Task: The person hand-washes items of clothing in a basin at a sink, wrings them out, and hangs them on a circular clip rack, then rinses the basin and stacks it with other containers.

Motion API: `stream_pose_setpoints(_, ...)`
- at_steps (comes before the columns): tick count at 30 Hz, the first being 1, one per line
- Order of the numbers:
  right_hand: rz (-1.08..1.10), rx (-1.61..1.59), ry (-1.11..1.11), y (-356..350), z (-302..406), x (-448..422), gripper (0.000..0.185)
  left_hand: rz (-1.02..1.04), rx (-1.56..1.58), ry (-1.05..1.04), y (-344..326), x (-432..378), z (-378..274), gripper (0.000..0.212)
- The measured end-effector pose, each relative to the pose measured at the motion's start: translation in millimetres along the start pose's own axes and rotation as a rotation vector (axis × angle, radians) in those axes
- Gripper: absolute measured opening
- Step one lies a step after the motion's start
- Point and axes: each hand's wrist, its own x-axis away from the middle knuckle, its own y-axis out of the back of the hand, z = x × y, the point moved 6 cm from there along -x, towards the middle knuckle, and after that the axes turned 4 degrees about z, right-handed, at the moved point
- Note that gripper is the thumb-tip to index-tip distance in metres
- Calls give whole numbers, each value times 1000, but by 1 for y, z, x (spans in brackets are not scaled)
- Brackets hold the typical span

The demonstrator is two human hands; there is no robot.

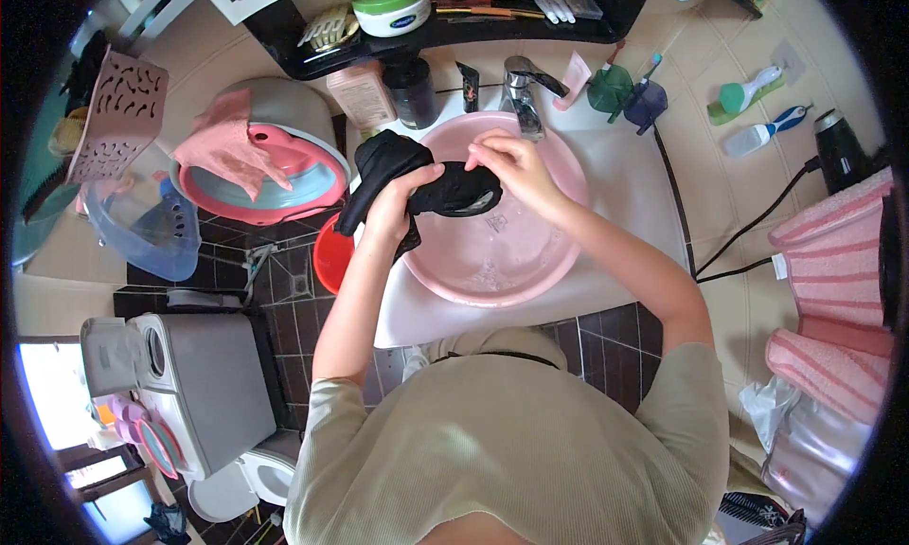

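My left hand [399, 197] grips a bunched black cloth garment [394, 158] above the left side of a pink plastic basin [490, 300]. Part of the garment reaches right over the basin, with a small pale patch near its end. My right hand [515, 165] is just above that end, its thumb and fingertips pinched together; whether they hold a bit of cloth I cannot tell. Shallow water with some bubbles lies in the basin, which sits in a white sink [618, 190]. A chrome faucet [524, 101] stands at the basin's far edge.
A black shelf [454, 32] with a green-lidded cream jar [390, 9] runs behind the sink. A dark bottle [412, 94] and toothbrush cups [609, 89] stand by the faucet. Left are a red bucket [332, 257] and a pink-rimmed tub [263, 207]. A hair dryer [840, 147] hangs right.
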Motion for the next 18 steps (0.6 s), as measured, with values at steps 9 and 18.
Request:
stream_pose_setpoints(9, 810, 1015, 997, -24, 83, 28, 17, 92, -329, 79, -6, -7, -34, 14)
stream_pose_setpoints(18, 1247, 1881, 1273, -113, 18, 37, 6, 284, -674, 198, -42, -24, -31, 22)
